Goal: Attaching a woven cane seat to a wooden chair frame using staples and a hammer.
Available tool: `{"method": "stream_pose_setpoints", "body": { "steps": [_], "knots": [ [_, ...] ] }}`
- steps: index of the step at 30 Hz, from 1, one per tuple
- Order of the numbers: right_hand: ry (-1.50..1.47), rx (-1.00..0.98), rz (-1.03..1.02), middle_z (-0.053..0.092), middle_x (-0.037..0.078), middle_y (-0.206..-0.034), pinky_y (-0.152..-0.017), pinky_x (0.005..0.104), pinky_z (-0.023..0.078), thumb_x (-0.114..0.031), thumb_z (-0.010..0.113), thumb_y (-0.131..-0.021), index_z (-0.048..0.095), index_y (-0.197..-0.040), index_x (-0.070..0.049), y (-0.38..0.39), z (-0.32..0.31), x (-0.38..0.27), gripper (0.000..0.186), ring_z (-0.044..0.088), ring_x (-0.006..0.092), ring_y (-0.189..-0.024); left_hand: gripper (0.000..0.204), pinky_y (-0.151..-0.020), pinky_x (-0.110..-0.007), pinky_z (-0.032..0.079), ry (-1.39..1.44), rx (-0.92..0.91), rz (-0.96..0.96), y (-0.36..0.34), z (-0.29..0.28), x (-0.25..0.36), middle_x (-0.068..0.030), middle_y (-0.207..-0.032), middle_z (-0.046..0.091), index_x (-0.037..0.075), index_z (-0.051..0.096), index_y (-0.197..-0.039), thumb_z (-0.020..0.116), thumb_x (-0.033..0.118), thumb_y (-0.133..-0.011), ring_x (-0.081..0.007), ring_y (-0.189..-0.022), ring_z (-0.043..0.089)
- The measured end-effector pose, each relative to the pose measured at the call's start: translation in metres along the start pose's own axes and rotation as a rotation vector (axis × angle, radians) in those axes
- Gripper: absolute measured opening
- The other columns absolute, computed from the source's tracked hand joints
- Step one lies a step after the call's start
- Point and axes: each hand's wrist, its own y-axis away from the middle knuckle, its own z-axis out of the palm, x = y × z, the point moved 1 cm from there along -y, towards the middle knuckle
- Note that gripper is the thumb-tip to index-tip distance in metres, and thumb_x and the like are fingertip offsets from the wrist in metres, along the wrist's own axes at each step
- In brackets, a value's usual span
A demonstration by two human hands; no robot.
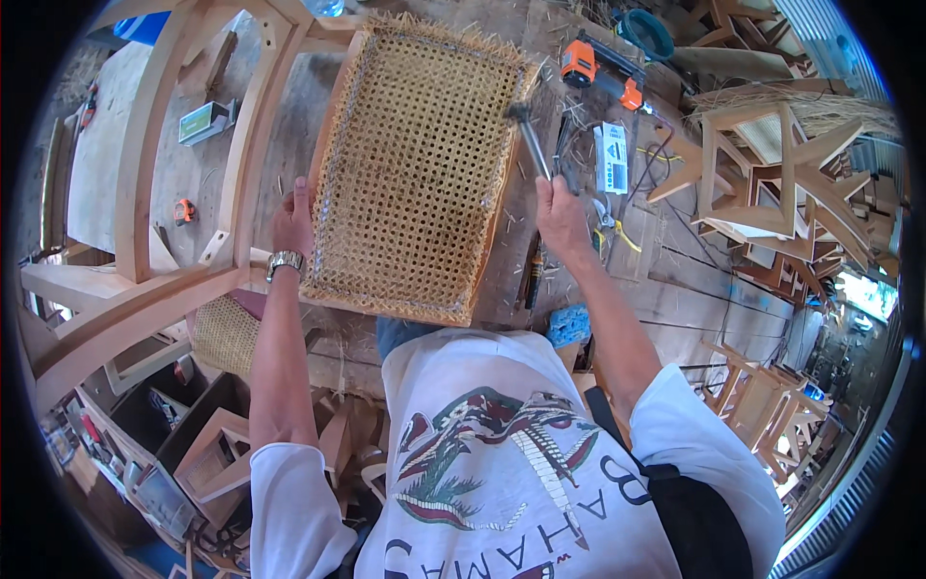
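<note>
Cane panel (415, 164) between left grip (292, 224) and right grip (562, 217).
Blows best land squarely on its rim, off the weave, left grip bracing opposite; whether it clasps or merely rests, I cannot tell. Below-left of it, a dark divided bin (214, 400); beyond the right grip, a teal bucket (666, 43); contents of both unclear. Right grip is wrapped round a hammer (532, 147), its head at the panel edge.

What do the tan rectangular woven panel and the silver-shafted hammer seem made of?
Woven panel: probably cane, matte; its rim frays into fibrous strands.
Hammer: likely metal, smooth-looking, from the shaft's grey sheen; grip material hidden.
</note>
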Motion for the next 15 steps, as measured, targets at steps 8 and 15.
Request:
{"method": "stream_pose_setpoints", "body": {
  "steps": [8, 15],
  "knots": [
    [-0.027, -0.003, 0.006, 0.058, 0.029, -0.065, -0.055, 0.0576, 0.045, -0.037, 0.041, -0.103, 0.045, -0.090, -0.001, 0.009, -0.006, -0.005, 0.038, 0.060, 0.0504, -0.067, 0.078, -0.084, -0.037, 0.047, 0.007, 0.031, 0.026, 0.005, 0.001, -0.002, -0.0145, -0.090, 0.071, 0.000, 0.070, -0.105, 0.041, 0.070, -0.091, -0.0270, -0.088, 0.065],
    [-0.020, -0.013, -0.017, 0.058, 0.028, -0.063, -0.053, 0.0573, 0.045, -0.035, 0.042, -0.103, 0.044, -0.090, -0.002, 0.015, -0.006, -0.006, 0.035, 0.059, 0.0507, -0.066, 0.079, -0.085, -0.037, 0.047, -0.009, 0.006, -0.020, 0.007, 0.000, -0.002, -0.0142, -0.093, 0.072, 0.001, 0.070, -0.110, 0.041, 0.072, -0.091, -0.0269, -0.092, 0.066]
  ]
}}
